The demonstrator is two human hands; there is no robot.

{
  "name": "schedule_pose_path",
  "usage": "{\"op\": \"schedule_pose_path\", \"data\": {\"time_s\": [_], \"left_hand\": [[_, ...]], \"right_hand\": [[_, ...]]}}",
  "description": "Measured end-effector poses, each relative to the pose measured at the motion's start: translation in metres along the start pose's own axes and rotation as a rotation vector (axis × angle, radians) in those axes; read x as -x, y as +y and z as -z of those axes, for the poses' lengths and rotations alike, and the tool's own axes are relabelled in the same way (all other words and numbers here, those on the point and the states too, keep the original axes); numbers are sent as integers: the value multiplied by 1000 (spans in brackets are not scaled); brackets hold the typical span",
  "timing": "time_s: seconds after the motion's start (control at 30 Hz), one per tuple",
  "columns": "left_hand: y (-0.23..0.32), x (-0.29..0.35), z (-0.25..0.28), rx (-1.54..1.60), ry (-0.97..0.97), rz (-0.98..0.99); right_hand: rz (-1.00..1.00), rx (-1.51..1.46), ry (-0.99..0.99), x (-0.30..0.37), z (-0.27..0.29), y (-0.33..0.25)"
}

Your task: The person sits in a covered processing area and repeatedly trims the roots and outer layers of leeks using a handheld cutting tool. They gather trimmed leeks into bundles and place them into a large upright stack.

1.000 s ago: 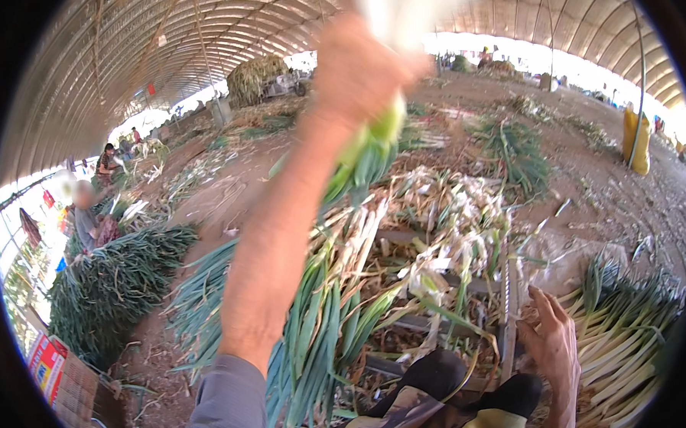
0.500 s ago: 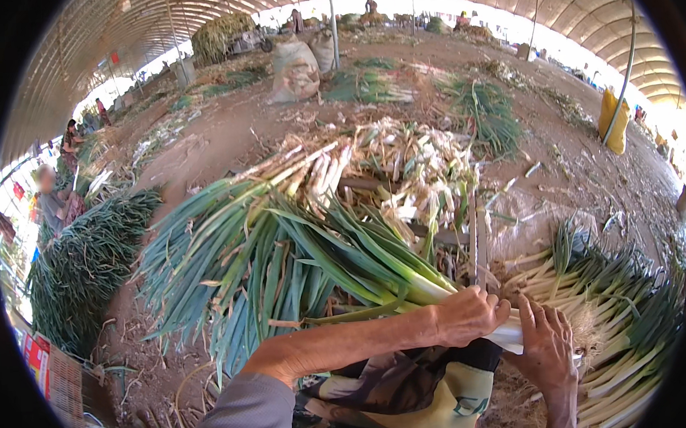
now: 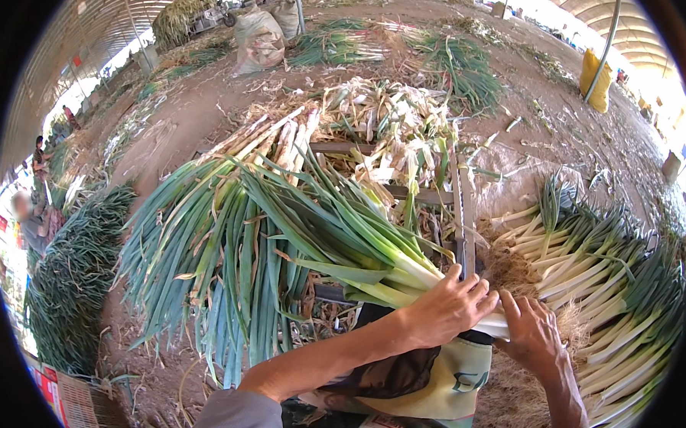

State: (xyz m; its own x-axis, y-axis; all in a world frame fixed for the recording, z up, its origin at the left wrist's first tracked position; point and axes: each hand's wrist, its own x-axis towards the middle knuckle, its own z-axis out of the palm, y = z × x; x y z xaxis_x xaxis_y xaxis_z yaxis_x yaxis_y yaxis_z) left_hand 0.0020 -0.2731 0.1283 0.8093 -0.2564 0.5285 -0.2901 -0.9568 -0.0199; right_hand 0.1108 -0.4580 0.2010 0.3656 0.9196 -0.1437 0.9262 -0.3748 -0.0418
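Observation:
A small bunch of large green onions (image 3: 410, 268) lies aslant before me, leaves up to the left and pale stalks toward my hands. My left hand (image 3: 445, 307) is closed over its white stalks. Just right of it, my right hand (image 3: 530, 334) curls round the root end, its fingers close to the left hand's. The roots are hidden by the hands. Under the bunch's leaves a larger heap of green onions (image 3: 213, 227) spreads to the left. A patterned apron or cloth (image 3: 435, 386) covers my lap below the hands.
A metal rack bar (image 3: 467, 216) rises just beyond my hands. Dry peeled skins (image 3: 384, 109) heap behind it. At right, white-stalked green onions (image 3: 592, 310) lie in a row. Another leafy pile (image 3: 78, 279) and a person (image 3: 31, 224) are at left, a wicker basket (image 3: 80, 413) nearest.
The view has tipped downward, so the background sits higher. My right hand has drawn closer to the left, its fingers less spread. Both hands stay on the bunch.

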Motion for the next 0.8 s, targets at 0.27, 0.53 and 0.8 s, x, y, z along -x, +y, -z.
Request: {"op": "schedule_pose_path", "data": {"time_s": [0.27, 0.53, 0.8], "left_hand": [[-56, 99, 60, -74, 191, 545], [-165, 140, 73, 92, 211, 972], [-240, 177, 86, 204, 128, 1224]], "right_hand": [[-16, -66, 96, 9, -12, -1], [-66, -151, 96, 4, -21, 3], [-31, -241, 157, -5, -37, 8]]}}
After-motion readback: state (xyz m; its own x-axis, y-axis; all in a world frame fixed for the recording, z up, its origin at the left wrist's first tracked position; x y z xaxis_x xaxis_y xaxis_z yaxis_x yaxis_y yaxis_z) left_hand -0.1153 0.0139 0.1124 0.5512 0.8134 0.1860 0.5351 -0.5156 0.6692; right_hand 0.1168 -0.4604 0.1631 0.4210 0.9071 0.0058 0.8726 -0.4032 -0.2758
